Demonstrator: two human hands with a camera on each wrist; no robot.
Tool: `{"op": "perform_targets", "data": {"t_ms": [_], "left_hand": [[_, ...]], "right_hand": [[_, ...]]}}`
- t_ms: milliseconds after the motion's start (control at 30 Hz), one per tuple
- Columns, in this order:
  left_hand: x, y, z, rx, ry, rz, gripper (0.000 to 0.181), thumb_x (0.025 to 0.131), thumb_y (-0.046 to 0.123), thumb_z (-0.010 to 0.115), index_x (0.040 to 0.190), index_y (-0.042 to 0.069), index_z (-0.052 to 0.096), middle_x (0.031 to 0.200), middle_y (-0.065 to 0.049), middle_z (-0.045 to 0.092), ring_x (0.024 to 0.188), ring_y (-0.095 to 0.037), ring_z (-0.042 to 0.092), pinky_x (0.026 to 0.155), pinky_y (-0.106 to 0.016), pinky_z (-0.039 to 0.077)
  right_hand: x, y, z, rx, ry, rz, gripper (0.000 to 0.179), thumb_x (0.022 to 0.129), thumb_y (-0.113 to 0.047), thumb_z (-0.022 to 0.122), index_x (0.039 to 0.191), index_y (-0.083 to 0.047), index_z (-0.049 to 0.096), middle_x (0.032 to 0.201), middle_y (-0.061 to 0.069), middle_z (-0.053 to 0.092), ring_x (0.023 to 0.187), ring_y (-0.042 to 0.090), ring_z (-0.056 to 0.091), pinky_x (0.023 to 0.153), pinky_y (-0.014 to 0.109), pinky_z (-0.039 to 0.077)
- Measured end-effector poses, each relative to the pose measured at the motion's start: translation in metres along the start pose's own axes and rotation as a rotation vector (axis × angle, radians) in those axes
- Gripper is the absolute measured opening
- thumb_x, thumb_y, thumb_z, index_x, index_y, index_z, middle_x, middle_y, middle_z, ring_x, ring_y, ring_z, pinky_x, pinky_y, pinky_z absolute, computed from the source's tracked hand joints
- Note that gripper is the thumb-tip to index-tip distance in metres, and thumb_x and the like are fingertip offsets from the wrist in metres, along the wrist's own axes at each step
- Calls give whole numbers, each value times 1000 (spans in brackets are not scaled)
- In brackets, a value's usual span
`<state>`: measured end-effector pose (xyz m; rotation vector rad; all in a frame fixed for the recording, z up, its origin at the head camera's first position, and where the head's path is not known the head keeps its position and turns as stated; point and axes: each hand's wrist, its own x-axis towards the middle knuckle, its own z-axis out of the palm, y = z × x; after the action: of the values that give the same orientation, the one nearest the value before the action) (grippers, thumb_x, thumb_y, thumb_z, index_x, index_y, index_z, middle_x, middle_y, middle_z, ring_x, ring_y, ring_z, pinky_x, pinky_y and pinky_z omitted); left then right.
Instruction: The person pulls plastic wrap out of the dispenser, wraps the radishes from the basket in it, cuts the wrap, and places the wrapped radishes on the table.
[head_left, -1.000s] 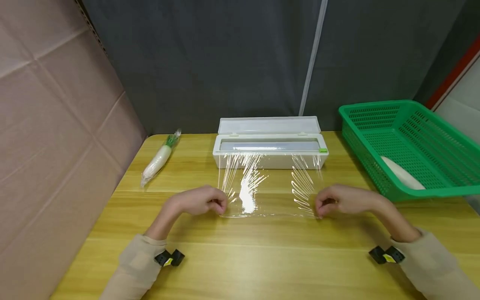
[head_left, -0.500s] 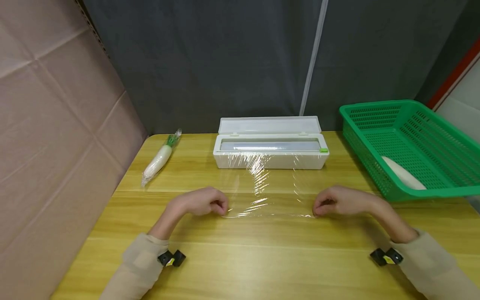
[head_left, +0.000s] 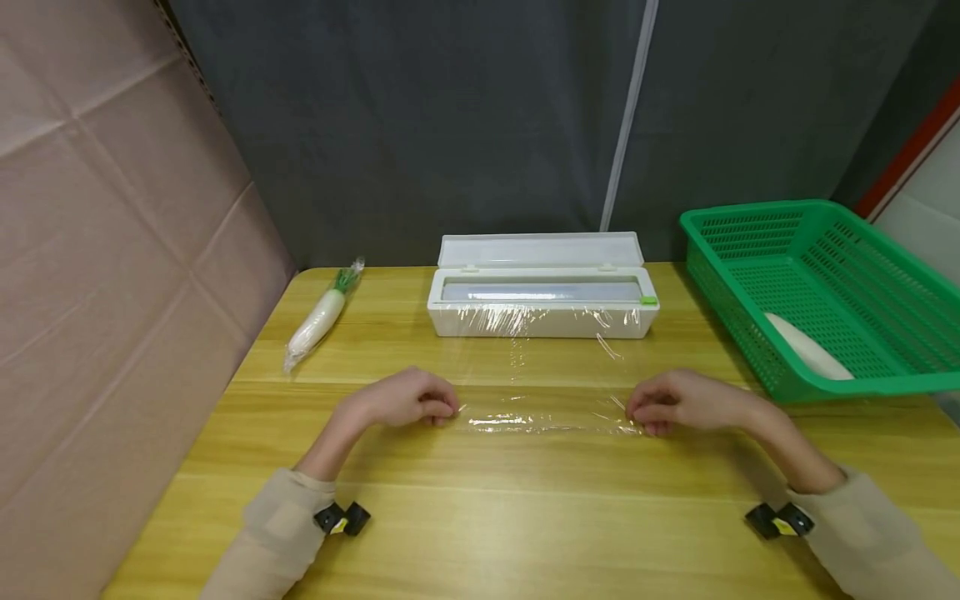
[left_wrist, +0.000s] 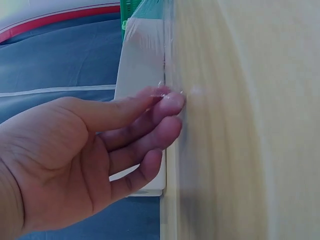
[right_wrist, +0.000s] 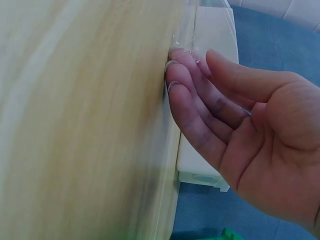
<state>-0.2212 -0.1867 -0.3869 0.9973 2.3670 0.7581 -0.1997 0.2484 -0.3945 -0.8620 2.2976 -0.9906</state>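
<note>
A sheet of cling film [head_left: 517, 417] stretches from the front of a white cling film dispenser [head_left: 543, 321] toward me, its near edge low over the table. At its left corner, my left hand [head_left: 411, 398] pinches the film between thumb and fingertips; the left wrist view shows the same hand [left_wrist: 95, 140] with film at its tips. My right hand [head_left: 686, 402] is at the other corner. In the right wrist view, its thumb stands apart from the bent fingers [right_wrist: 182, 102], and film clings at the index fingertip. The dispenser's lid [head_left: 540, 249] is raised.
A film-wrapped white radish [head_left: 318, 322] with green stems lies on the wooden table [head_left: 480, 517] at left. On the right stands a green basket [head_left: 723, 304] with another white radish [head_left: 808, 348] inside. A dark curtain [head_left: 420, 125] hangs behind, and a pinkish cloth wall [head_left: 127, 292] borders the left.
The film has gone slacker and its near edge lies flatter along the table. My right thumb and fingers have loosened at the corner. Both hands stay nearly in place.
</note>
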Motion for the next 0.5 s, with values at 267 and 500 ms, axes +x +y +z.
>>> {"op": "perform_targets", "data": {"t_ms": [267, 500], "left_hand": [[4, 6, 10, 87, 114, -91, 5, 91, 10, 76, 92, 10, 70, 73, 7, 66, 66, -9, 60, 63, -26, 50], [6, 8, 16, 206, 147, -161, 17, 85, 17, 82, 98, 18, 71, 78, 11, 62, 73, -6, 58, 70, -29, 51]], "right_hand": [[2, 0, 4, 12, 4, 3, 7, 100, -10, 64, 97, -5, 68, 74, -2, 65, 65, 13, 62, 58, 29, 55], [6, 0, 6, -82, 33, 10, 5, 96, -9, 69, 93, -9, 65, 67, -5, 62, 59, 8, 59, 57, 26, 51]]}}
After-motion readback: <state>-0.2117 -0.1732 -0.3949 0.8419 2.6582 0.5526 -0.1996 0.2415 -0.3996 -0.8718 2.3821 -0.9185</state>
